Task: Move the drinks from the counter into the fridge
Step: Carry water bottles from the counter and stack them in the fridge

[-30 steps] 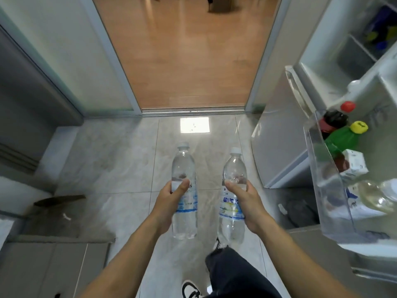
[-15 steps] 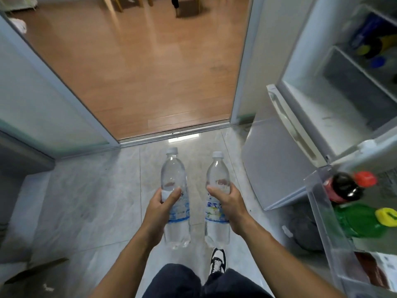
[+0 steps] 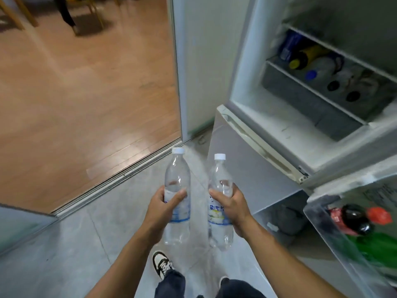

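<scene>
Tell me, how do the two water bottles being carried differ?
The left bottle is held in the left hand; the right bottle in the right hand. The left bottle's cap sits higher in view. The right bottle's label shows yellow and blue print; the left's looks mostly blue and white. Both are clear, white-capped and upright.

Bottles [image 3: 177, 186] clear glossy plastic; doorway floor [image 3: 75, 93] glossy wood; kitchen floor [image 3: 64, 244] smooth tile.

Your forearms are bare — no sleeves show. You wear dark blue trousers [image 3: 171, 284] and black-and-white laced sneakers [image 3: 162, 263] just below them.
</scene>
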### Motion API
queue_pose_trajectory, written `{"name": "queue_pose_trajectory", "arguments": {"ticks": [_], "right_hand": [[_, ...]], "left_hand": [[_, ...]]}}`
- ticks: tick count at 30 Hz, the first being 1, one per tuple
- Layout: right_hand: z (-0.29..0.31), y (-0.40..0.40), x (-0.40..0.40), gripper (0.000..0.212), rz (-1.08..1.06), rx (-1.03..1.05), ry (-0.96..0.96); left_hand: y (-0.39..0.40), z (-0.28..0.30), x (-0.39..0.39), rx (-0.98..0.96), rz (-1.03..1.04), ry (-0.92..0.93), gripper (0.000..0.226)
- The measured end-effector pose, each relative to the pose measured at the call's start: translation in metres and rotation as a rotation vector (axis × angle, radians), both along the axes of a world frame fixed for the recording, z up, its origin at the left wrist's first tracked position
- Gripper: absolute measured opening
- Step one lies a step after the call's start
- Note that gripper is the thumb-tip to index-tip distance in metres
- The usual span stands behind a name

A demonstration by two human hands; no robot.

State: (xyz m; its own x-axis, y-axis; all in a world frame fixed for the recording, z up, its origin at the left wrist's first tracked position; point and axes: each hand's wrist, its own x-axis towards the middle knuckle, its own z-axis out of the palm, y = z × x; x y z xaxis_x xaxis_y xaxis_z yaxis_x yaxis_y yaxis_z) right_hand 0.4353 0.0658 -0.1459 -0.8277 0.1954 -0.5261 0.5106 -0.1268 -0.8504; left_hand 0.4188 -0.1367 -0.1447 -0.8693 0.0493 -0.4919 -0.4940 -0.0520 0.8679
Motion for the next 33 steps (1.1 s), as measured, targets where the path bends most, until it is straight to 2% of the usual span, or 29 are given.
{"name": "queue_pose_trajectory", "arguments": {"ticks": [4, 7, 13, 19, 24, 33], "right_hand": [[0.016, -0.004, -0.03, 0.057, -0.161, 0.023, 0.042], [0.025, 0.002, -0.044, 0.044, -0.279, 0.035, 0.068], [0.033, 0.033, -0.076, 0.032, -0.488, 0.066, 0.101], [0.045, 0.081, -0.123, 0.039, -0.654, 0.135, 0.131], [0.06, 0.119, -0.157, 0.041, -0.752, 0.252, 0.164], [0.076, 0.167, -0.222, 0.06, -0.883, 0.436, 0.182]], "left_hand": [[-0.002, 0.005, -0.07, 0.031, -0.134, 0.028, 0.035], [0.013, 0.01, -0.109, 0.06, -0.226, 0.037, 0.025], [0.067, 0.026, -0.178, 0.088, -0.437, 0.022, 0.021], [0.132, 0.045, -0.24, 0.071, -0.527, 0.092, 0.029], [0.182, 0.067, -0.284, 0.071, -0.613, 0.145, 0.051], [0.261, 0.09, -0.364, -0.035, -0.776, 0.409, 0.051]]}}
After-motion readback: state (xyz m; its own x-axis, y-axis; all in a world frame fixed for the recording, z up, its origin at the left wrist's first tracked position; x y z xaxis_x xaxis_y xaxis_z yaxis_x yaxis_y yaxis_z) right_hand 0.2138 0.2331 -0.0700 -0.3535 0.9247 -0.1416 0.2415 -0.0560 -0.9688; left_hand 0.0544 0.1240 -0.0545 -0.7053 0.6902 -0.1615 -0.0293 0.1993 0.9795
